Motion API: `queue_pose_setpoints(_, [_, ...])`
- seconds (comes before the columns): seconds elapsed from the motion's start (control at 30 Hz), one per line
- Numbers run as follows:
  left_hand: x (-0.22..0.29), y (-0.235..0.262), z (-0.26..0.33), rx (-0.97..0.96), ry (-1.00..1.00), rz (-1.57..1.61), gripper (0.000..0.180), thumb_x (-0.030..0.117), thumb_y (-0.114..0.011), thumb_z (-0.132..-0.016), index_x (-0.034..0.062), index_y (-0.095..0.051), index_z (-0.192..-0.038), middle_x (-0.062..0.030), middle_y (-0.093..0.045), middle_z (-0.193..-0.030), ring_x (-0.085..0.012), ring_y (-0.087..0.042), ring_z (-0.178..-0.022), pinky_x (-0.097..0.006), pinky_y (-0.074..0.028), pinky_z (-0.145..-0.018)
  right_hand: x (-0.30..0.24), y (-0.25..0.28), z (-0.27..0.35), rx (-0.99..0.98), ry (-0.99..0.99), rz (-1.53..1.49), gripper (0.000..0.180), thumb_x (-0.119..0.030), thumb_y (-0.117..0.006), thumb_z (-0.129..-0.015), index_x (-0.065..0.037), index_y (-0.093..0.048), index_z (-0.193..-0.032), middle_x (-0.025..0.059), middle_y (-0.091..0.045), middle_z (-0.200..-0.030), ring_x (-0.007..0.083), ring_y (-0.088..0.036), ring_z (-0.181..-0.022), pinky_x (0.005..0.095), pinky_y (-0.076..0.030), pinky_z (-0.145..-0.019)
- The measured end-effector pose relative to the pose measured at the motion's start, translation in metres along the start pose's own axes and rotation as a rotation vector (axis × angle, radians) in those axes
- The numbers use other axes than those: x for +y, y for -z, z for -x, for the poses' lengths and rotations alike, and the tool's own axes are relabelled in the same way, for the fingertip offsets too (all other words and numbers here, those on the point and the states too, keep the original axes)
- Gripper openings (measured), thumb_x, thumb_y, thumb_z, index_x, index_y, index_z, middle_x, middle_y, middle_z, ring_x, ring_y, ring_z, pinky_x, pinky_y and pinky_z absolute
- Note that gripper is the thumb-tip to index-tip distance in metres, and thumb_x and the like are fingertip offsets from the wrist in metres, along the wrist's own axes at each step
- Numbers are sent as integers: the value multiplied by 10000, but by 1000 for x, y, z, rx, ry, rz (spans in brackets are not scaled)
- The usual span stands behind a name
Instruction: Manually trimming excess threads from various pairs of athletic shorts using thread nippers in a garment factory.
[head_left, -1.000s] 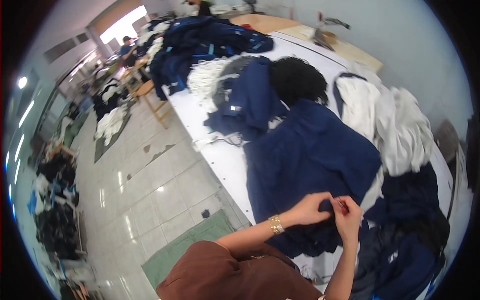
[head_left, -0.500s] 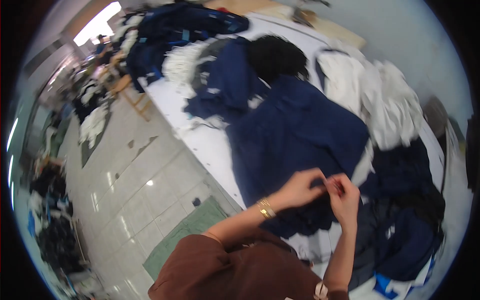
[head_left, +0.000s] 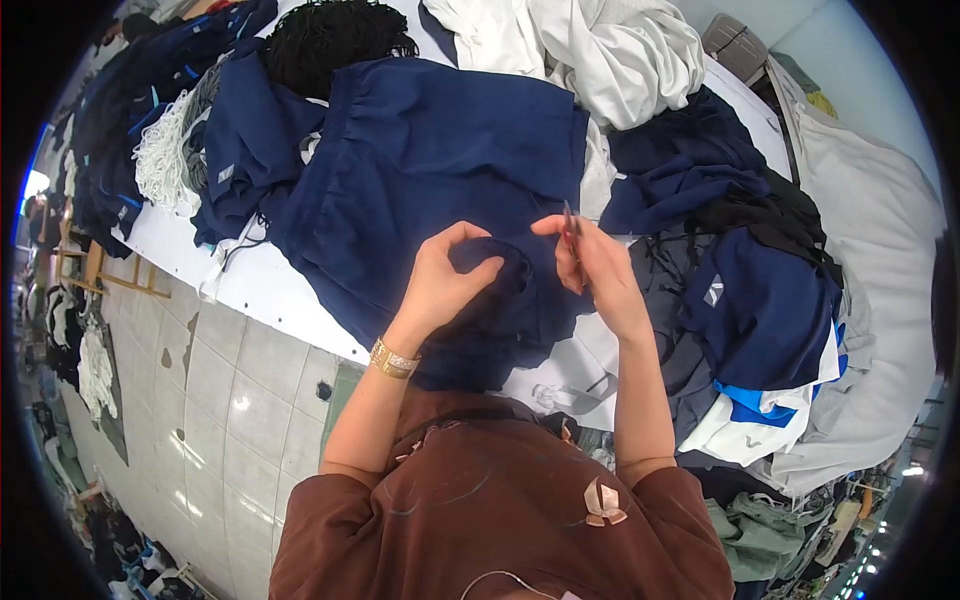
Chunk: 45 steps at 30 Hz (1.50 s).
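Note:
A navy garment (head_left: 440, 140) with a gathered band along its left side lies spread on the white table in front of me. My left hand (head_left: 445, 285), a gold bracelet at its wrist, curls round a bunched fold at the garment's near part, thumb and fingers on the cloth. Just to the right, my right hand (head_left: 600, 265) grips a pair of small thread snips (head_left: 571, 228) with red on the handle. Their metal blade points up and away from me, apart from the other hand. The palm hides part of the handle.
White cloth (head_left: 620, 60) heaps at the far side beside black cords (head_left: 335, 45). White cords (head_left: 165, 150) and navy clothes lie at the left. More dark garments (head_left: 755, 300) pile at the right. Grey straps (head_left: 575, 395) lie near me on the white table (head_left: 270, 300).
My view has turned toward the table and garment. My hands, close together before, are now apart, and the snips show clearly in the right one.

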<state>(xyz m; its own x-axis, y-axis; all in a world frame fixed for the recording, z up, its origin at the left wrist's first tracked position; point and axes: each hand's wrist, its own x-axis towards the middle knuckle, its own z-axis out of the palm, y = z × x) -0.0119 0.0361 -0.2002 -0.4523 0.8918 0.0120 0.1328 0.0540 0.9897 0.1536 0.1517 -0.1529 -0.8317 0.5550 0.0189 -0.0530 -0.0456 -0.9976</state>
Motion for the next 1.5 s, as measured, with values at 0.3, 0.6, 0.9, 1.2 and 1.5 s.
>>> queue_pose_setpoints(0.3, [1, 3, -2, -29, -23, 22, 178, 63, -673, -743, -4, -580, -880, 15, -594, -771, -33, -524, -709, -177, -434, -662, 17, -6, -10, 101, 358, 970, 225, -195, -646, -822, -20, -568, -939, 96, -548, -756, 240, -562, -650, 312, -441, -568])
queue_pose_setpoints(0.6, [-1, 4, -4, -42, -44, -94, 224, 98, -665, -725, -15, -582, -900, -56, -621, -810, -118, -580, -764, -241, -449, -715, 15, -8, -18, -5, 477, 1182, 243, -200, -666, -786, -43, -561, -939, 79, -509, -756, 250, -553, -659, 335, -441, -554])
queue_pose_setpoints(0.9, [4, 3, -3, -91, -31, -73, 189, 64, -656, -724, -22, -574, -870, -25, -598, -808, -79, -535, -791, -225, -427, -763, 15, -8, -18, -33, 492, 1152, 243, -190, -670, -776, -47, -566, -943, 86, -506, -754, 267, -553, -664, 342, -444, -554])
queue_pose_setpoints(1.2, [4, -1, -11, -134, 18, -11, 287, 59, -691, -729, 7, -536, -965, 8, -556, -781, -57, -523, -776, -195, -423, -708, 35, 1, -22, 55, 133, 615, 228, -160, -666, -804, -36, -576, -973, 27, -508, -673, 95, -476, -597, 254, -380, -538])
queue_pose_setpoints(1.5, [-16, 7, -15, -165, -135, -212, 430, 136, -730, -688, 37, -563, -1072, -120, -633, -975, -244, -608, -924, -329, -459, -830, 59, 28, -22, 218, -11, 159, 166, -163, -703, -803, -15, -628, -787, -58, -565, -659, 13, -468, -618, 166, -371, -586])
